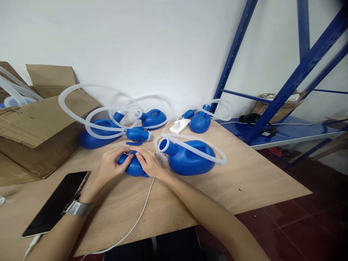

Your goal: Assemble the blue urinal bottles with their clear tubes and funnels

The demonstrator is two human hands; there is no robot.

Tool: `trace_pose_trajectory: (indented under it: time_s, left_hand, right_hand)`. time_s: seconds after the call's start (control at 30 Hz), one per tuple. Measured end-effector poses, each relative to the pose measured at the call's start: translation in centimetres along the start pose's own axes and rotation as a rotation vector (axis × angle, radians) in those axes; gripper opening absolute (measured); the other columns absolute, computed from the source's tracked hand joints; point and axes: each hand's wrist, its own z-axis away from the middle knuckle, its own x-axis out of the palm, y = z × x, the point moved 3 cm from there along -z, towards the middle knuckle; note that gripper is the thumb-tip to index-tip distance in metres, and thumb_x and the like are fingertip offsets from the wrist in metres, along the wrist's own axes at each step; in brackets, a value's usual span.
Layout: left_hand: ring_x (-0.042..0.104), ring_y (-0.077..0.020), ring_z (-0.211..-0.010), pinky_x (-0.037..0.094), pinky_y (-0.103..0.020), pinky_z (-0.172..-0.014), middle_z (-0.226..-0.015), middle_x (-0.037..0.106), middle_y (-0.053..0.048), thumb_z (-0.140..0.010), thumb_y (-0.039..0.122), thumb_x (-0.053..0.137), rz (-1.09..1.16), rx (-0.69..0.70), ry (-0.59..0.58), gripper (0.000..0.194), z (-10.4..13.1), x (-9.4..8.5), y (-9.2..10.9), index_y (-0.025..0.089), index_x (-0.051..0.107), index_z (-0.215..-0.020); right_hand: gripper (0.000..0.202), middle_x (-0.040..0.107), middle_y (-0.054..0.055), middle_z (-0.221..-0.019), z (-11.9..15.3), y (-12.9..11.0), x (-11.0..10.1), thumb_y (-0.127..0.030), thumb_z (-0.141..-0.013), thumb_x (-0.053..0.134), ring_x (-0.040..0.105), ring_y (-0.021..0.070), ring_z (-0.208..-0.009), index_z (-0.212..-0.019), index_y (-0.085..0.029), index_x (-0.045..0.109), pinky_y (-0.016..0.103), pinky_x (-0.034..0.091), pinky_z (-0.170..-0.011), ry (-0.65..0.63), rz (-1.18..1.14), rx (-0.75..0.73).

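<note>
Both of my hands meet around a rounded blue plastic urinal head (135,168) low over the table. My left hand (110,164) grips its left side, with the thumb and index fingertips pinched near its top. From the right, my right hand (150,163) closes on it, thumb and fingers at the same spot. What the fingertips pinch there is mostly hidden. Just beyond them lies another blue urinal head (137,133) joined to a clear hose. A small blue flap (133,143) shows in front of it. Right of my hands lies a blue urinal bottle (191,163) with an open neck.
More blue bottles (199,124) with coiled hoses (73,114) stand along the wall. A white power strip (179,127) sits between them. At left are a cardboard box (29,145) and a tablet (56,203); a white cable (141,214) crosses the table. Blue shelving (274,98) rises at right.
</note>
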Motion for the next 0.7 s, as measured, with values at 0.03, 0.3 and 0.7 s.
trace_pose_trajectory:
  time_s: [0.03,0.3,0.7]
  left_hand:
    - [0.078,-0.0231,-0.087,0.06,-0.033,-0.082,-0.096,0.083,-0.006,-0.092,0.034,0.069,0.003,-0.024,-0.001,0.016,0.0,0.0,0.0,0.02,0.076,-0.097]
    - [0.073,-0.0269,-0.093,0.056,-0.039,-0.094,-0.093,0.08,-0.005,-0.071,0.048,0.082,0.176,-0.702,0.279,0.031,0.3,0.0,-3.5,0.023,0.078,-0.089]
    - [0.068,-0.0264,-0.09,0.056,-0.041,-0.09,-0.083,0.071,-0.006,-0.067,0.044,0.076,0.308,-1.082,0.568,0.027,2.2,0.0,-9.1,0.021,0.07,-0.078]
  right_hand:
    - [0.037,0.07,0.006,-0.141,0.0,0.1,0.0,-0.03,-0.112,0.04,0.065,0.0186,-0.134,-0.141,-0.025,0.062,0.037,0.049,-0.118,0.012,-0.001,0.015]
    - [0.044,0.058,0.014,-0.148,0.3,0.7,-0.9,-0.032,-0.107,0.048,0.051,0.0246,-0.145,-0.149,-0.022,0.053,0.046,0.042,-0.125,0.12,0.311,0.107]
    - [0.055,0.031,0.023,-0.169,0.8,0.8,-0.9,-0.041,-0.104,0.053,0.04,0.0464,-0.153,-0.154,-0.018,0.049,0.068,0.044,-0.117,-0.048,0.551,0.427]
